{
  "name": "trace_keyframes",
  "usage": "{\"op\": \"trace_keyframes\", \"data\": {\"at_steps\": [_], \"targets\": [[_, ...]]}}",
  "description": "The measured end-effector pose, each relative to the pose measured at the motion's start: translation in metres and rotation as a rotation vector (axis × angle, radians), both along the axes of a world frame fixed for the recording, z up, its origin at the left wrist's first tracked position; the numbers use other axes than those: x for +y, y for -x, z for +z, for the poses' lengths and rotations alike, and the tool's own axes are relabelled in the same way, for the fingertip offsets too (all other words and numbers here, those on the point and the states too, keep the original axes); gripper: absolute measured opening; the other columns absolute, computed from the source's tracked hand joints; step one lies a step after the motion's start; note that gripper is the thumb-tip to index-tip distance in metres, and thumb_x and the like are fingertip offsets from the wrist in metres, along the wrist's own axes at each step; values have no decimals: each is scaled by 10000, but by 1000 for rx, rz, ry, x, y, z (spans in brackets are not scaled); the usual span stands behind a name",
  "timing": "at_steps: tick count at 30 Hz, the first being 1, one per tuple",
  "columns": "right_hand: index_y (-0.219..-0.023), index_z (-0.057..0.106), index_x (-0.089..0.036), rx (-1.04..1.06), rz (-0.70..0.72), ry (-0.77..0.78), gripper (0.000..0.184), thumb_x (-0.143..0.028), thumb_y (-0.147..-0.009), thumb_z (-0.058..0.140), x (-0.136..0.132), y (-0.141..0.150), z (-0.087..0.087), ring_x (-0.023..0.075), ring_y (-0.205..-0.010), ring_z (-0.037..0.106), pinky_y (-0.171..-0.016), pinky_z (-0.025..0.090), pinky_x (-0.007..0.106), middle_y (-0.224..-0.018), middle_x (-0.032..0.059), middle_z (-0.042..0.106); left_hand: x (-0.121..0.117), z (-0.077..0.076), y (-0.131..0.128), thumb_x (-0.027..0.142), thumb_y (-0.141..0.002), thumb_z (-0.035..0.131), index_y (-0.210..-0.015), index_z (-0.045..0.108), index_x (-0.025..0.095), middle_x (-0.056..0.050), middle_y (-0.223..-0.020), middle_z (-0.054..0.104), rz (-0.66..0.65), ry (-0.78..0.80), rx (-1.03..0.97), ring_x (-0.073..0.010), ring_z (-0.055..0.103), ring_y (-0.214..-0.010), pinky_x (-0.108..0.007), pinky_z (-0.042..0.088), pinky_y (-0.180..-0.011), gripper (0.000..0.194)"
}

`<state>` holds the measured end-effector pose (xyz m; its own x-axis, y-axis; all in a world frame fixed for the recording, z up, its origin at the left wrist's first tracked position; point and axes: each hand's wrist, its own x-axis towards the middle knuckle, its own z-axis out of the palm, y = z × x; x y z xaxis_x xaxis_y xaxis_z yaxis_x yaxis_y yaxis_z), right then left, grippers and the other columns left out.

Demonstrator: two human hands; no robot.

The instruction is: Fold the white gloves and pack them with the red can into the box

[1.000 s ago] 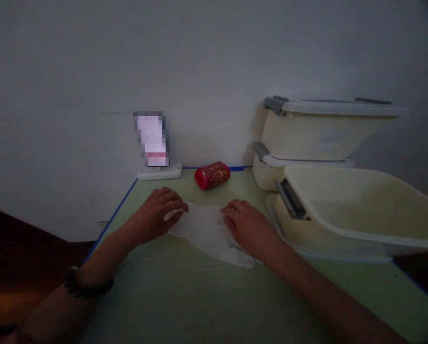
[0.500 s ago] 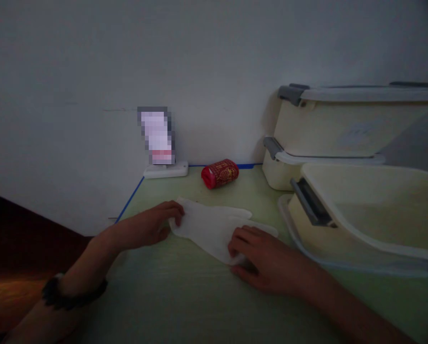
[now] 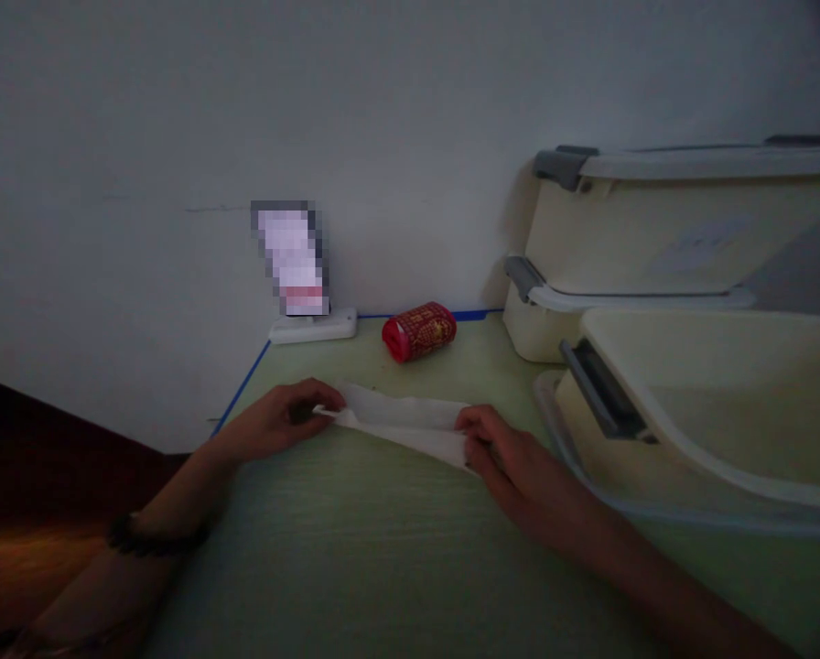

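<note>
A thin white glove (image 3: 410, 421) lies stretched between my hands on the light green table, its near edge lifted and folded toward the far side. At its left, cuff end my left hand (image 3: 292, 416) pinches the near corner between thumb and fingers. My right hand (image 3: 510, 458) grips the other end, thumb on the near side, and hides the glove's finger ends. A dark beaded bracelet (image 3: 156, 538) circles my left wrist.
Behind the glove lies a red rolled bundle with gold print (image 3: 420, 331). A lit phone, its screen blurred, leans on a white stand (image 3: 314, 326) by the wall. Cream bins with grey latches (image 3: 657, 243) are stacked at right, with an open bin (image 3: 712, 471) in front.
The glove lay flat before. Both hands have closed on its near edge and raised it, folding the glove lengthwise. My right hand moved slightly up and away from me.
</note>
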<state>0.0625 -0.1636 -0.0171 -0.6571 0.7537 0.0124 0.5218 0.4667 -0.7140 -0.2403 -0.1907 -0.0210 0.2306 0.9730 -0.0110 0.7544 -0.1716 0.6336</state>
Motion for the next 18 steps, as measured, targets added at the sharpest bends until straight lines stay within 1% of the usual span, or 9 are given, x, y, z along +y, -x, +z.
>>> {"op": "trace_keyframes", "data": {"at_steps": [2, 4, 7, 10, 12, 14, 16, 18], "targets": [[-1071, 414, -179, 8, -37, 25, 227, -154, -860, 335, 1, 1, -3, 146, -706, 532, -613, 378, 263, -804, 30, 570, 0, -1, 1, 345, -781, 489, -880, 587, 181, -65, -935, 589, 14, -3, 21, -181, 574, -831, -292, 466, -697, 215], [-1054, 441, -182, -17, -37, 36, 247, -148, -812, 402, 3, 0, -5, 144, -693, 522, -608, 371, 258, -774, 16, 557, 0, -2, 2, 375, -782, 482, -866, 587, 180, -59, -907, 580, 57, -14, 30, -172, 571, -772, -281, 463, -649, 237], [-913, 513, -180, -78, -21, 59, 180, -148, -740, 480, 6, -5, -3, 140, -677, 513, -611, 370, 257, -762, 10, 557, 1, -4, 3, 420, -797, 452, -885, 567, 183, -35, -814, 580, 128, -4, 40, -154, 555, -678, -263, 451, -595, 278], [-797, 537, -172, -62, -15, 5, 76, -168, -750, 478, 10, -8, -3, 145, -696, 514, -626, 373, 262, -774, 23, 560, 2, -5, 3, 442, -815, 415, -897, 548, 178, -23, -759, 579, 161, 13, 43, -153, 550, -666, -255, 445, -593, 306], [-816, 530, -172, -6, -47, -30, 83, -206, -787, 460, 13, -9, -5, 148, -719, 518, -633, 378, 262, -808, 32, 563, 3, -5, 2, 446, -822, 398, -889, 542, 181, -19, -751, 584, 159, 32, 30, -156, 554, -677, -251, 444, -595, 309], [-863, 506, -178, 59, -103, -5, 117, -252, -825, 423, 17, -8, -9, 139, -688, 518, -598, 381, 249, -803, 26, 560, 3, -5, 2, 452, -823, 390, -864, 540, 183, -13, -726, 584, 163, 49, 23, -157, 556, -663, -247, 440, -579, 310], [-908, 481, -189, 106, -168, 57, 147, -283, -845, 386, 21, -7, -14, 123, -586, 498, -512, 364, 227, -719, -2, 540, 4, -6, 2, 455, -816, 394, -850, 541, 183, -9, -707, 584, 185, 43, 23, -159, 557, -651, -247, 438, -569, 311], [-957, 463, -199, 136, -233, 88, 168, -292, -840, 386, 24, -6, -19, 115, -486, 457, -435, 322, 212, -606, -39, 485, 4, -7, 3, 456, -797, 418, -870, 542, 181, -12, -720, 594, 226, 19, 13, -163, 567, -659, -252, 443, -578, 311]]}}
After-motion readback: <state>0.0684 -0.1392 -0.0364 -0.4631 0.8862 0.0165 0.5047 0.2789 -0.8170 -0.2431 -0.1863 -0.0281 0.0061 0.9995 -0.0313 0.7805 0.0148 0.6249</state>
